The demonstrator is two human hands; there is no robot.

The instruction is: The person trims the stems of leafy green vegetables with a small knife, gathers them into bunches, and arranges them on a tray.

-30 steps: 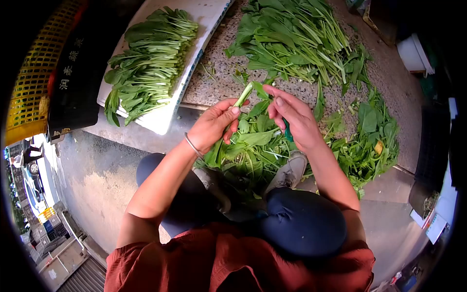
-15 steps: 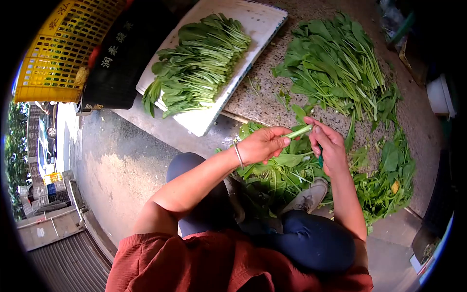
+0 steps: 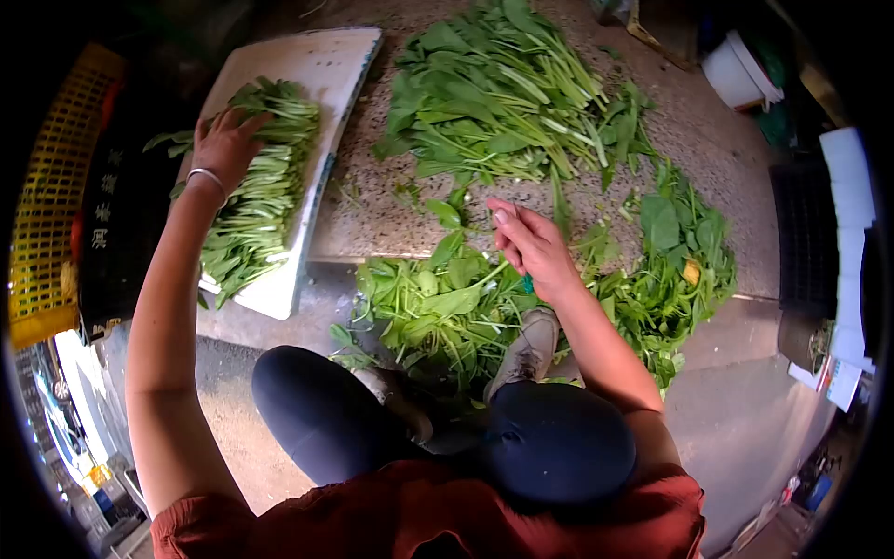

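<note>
My left hand [image 3: 226, 147] lies over the leafy end of the row of green stalks [image 3: 264, 210] on the white board [image 3: 340, 56], its fingers spread on the leaves. Above the speckled slab [image 3: 358, 210], my right hand [image 3: 533, 244] is closed round a small green-handled tool [image 3: 528, 283], most of which the fingers hide. A big heap of leafy greens [image 3: 503, 98] lies on the slab beyond my right hand. Below that hand are loose leaves [image 3: 438, 303] by my shoe.
More loose leaves [image 3: 666, 270], with a yellow one among them, lie to the right. A yellow crate [image 3: 47, 205] and a black crate [image 3: 116, 200] stand at the left. A white bucket [image 3: 740, 73] is at the back right. My knees are below the slab's edge.
My left hand has moved left from beside my right hand to the row on the board and no longer pinches a stalk. My right hand stays over the slab's near edge. The view has shifted.
</note>
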